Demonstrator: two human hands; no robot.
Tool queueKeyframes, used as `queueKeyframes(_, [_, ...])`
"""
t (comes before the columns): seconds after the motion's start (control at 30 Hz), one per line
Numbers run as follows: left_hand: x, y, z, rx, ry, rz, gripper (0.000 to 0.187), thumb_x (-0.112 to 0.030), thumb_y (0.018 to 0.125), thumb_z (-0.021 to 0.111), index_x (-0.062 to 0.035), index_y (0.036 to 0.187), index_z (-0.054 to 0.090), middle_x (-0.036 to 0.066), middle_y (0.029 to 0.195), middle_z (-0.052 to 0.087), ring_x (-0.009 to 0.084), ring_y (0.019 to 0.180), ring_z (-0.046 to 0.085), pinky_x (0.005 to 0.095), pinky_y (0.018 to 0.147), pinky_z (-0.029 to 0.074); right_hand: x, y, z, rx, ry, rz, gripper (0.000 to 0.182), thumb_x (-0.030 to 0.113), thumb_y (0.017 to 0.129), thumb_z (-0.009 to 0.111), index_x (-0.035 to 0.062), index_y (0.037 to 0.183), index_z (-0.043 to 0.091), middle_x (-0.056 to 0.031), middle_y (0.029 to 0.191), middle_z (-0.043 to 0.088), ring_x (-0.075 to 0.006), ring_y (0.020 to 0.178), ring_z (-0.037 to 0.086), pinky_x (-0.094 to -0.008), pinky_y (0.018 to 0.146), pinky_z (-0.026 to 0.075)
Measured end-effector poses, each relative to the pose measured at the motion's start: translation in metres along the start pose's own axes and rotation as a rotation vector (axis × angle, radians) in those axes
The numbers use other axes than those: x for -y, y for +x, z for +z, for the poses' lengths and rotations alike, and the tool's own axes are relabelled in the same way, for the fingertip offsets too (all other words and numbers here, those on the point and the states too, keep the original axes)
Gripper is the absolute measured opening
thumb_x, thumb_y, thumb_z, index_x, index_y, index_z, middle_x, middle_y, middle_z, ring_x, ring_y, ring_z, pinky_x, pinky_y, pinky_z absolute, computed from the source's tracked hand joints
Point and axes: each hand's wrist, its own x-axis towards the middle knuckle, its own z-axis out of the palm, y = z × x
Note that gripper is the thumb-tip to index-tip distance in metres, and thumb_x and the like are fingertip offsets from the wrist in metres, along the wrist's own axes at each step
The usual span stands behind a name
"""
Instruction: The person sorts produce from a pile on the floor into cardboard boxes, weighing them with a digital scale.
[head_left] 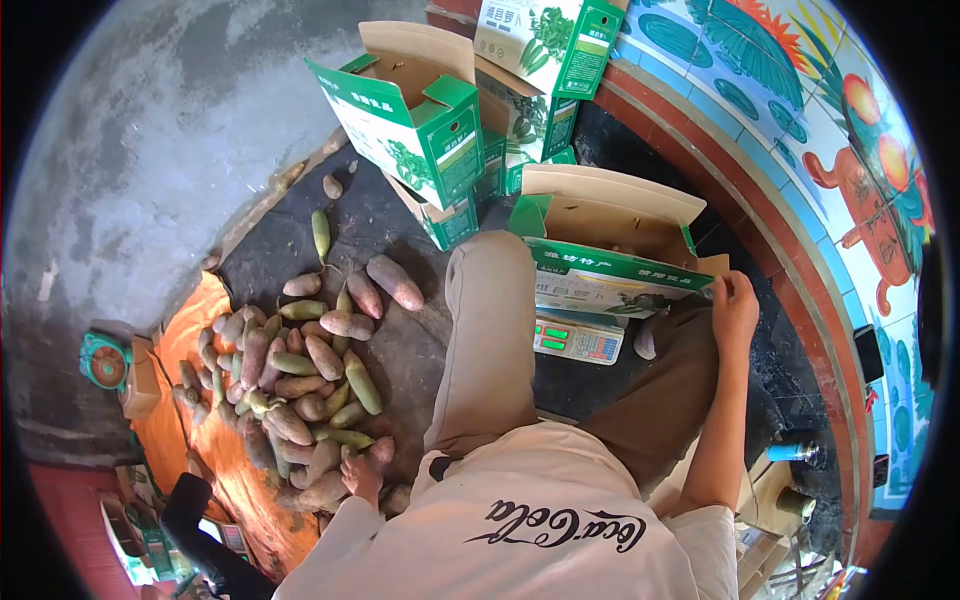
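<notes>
At the lower edge of the radish pile (295, 385), my left hand (362, 476) is closed against a reddish radish (382, 450); its fingers show only in part. The pile mixes green and muddy pinkish-brown roots. Over on the right, my right hand (735, 305) pinches the corner of an open green and white carton (610, 270). That carton rests on a digital scale (578, 338) with green lit displays, in front of my knees. Its inside is mostly hidden by the front wall.
More green and white cartons (410, 120) stand stacked beyond my knees. A single radish (645, 340) lies beside the scale. An orange sheet (170, 395) spreads under the pile. A green dial scale (104, 360) is at far left, near a dark sleeve (190, 520). A tiled wall curves along the right.
</notes>
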Motion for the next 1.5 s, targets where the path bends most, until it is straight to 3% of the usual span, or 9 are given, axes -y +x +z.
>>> queueKeyframes(0.23, [0.016,0.01,-0.008,-0.314,0.099,-0.054,0.062,-0.023,0.077,0.069,-0.0184,0.133,0.044,0.01,0.145,0.033,0.0308,0.136,0.028,0.0551,0.106,0.029,-0.045,0.009,-0.005,0.19,0.001,0.113,0.019,0.019,0.086,0.06,0.0012,0.088,0.065,-0.0181,0.078,0.065,-0.0316,0.072,0.064,-0.0375,0.067,0.048])
queueKeyframes(0.47, [0.05,0.026,0.003,-0.1,0.026,-0.147,0.057,-0.017,0.079,0.06,-0.0151,0.133,0.043,0.012,0.144,0.033,0.0333,0.132,0.032,0.0496,0.105,0.027,-0.026,0.006,-0.001,0.332,-0.04,0.039,0.02,0.021,0.086,0.061,0.0027,0.09,0.067,-0.0168,0.08,0.067,-0.0314,0.074,0.065,-0.0375,0.068,0.049])
queueKeyframes(0.6, [0.06,0.024,-0.001,-0.087,0.059,-0.331,0.074,-0.017,0.075,0.067,-0.0186,0.141,0.033,0.011,0.147,0.031,0.033,0.136,0.028,0.0532,0.109,0.023,-0.018,0.006,0.0,0.341,-0.135,0.008,0.021,0.023,0.087,0.061,0.004,0.092,0.067,-0.0155,0.08,0.067,-0.0316,0.076,0.066,-0.0378,0.069,0.049])
queueKeyframes(0.73, [0.069,0.017,-0.013,0.047,0.087,-0.28,0.067,-0.02,0.083,0.059,-0.0171,0.144,0.031,0.015,0.147,0.032,0.0392,0.137,0.024,0.0582,0.106,0.025,-0.021,0.007,-0.001,0.365,-0.093,0.01,0.02,0.022,0.088,0.06,0.0035,0.093,0.066,-0.0167,0.082,0.067,-0.0315,0.076,0.065,-0.037,0.069,0.049])
queueKeyframes(0.97, [0.059,0.01,-0.03,0.065,0.422,-0.188,0.073,-0.038,0.064,0.079,-0.0201,0.127,0.046,0.008,0.126,0.046,0.0294,0.123,0.038,0.0442,0.098,0.034,-0.027,0.004,-0.001,0.355,-0.104,-0.028,0.022,0.023,0.09,0.058,0.0026,0.094,0.065,-0.0184,0.083,0.066,-0.0331,0.077,0.065,-0.0379,0.069,0.049])
queueKeyframes(1.07, [0.062,0.022,-0.022,0.103,0.395,-0.188,0.083,-0.039,0.063,0.081,-0.0172,0.132,0.042,0.009,0.13,0.046,0.0303,0.127,0.038,0.046,0.099,0.036,-0.023,0.002,-0.002,0.339,-0.101,-0.035,0.022,0.023,0.09,0.058,0.0024,0.094,0.065,-0.0181,0.083,0.066,-0.0328,0.077,0.065,-0.0382,0.068,0.048])
queueKeyframes(1.3, [0.021,0.037,-0.035,0.112,-0.211,-0.285,0.107,-0.047,0.056,0.084,0.0015,0.136,0.033,0.018,0.136,0.048,0.0275,0.12,0.054,0.0356,0.097,0.047,-0.016,0.002,-0.002,0.351,-0.1,-0.014,0.021,0.023,0.089,0.059,0.003,0.092,0.065,-0.017,0.083,0.065,-0.0321,0.076,0.064,-0.0388,0.068,0.048])
queueKeyframes(1.43, [-0.027,0.049,-0.044,-0.135,-0.838,-0.191,0.095,-0.042,0.05,0.088,0.0047,0.121,0.046,0.023,0.115,0.06,0.0343,0.107,0.059,0.0392,0.092,0.048,-0.01,0.0,-0.001,0.32,-0.11,-0.014,0.02,0.023,0.088,0.06,0.0037,0.091,0.065,-0.0162,0.083,0.065,-0.0331,0.078,0.064,-0.0396,0.069,0.048])
queueKeyframes(1.5, [-0.057,0.062,-0.065,-0.208,-1.163,-0.017,0.084,-0.032,0.056,0.087,0.0064,0.119,0.048,0.019,0.112,0.06,0.029,0.102,0.059,0.0363,0.091,0.047,-0.007,0.0,-0.002,0.334,-0.124,-0.002,0.019,0.021,0.087,0.061,0.0046,0.095,0.064,-0.0164,0.09,0.064,-0.0342,0.083,0.063,-0.0415,0.07,0.049])
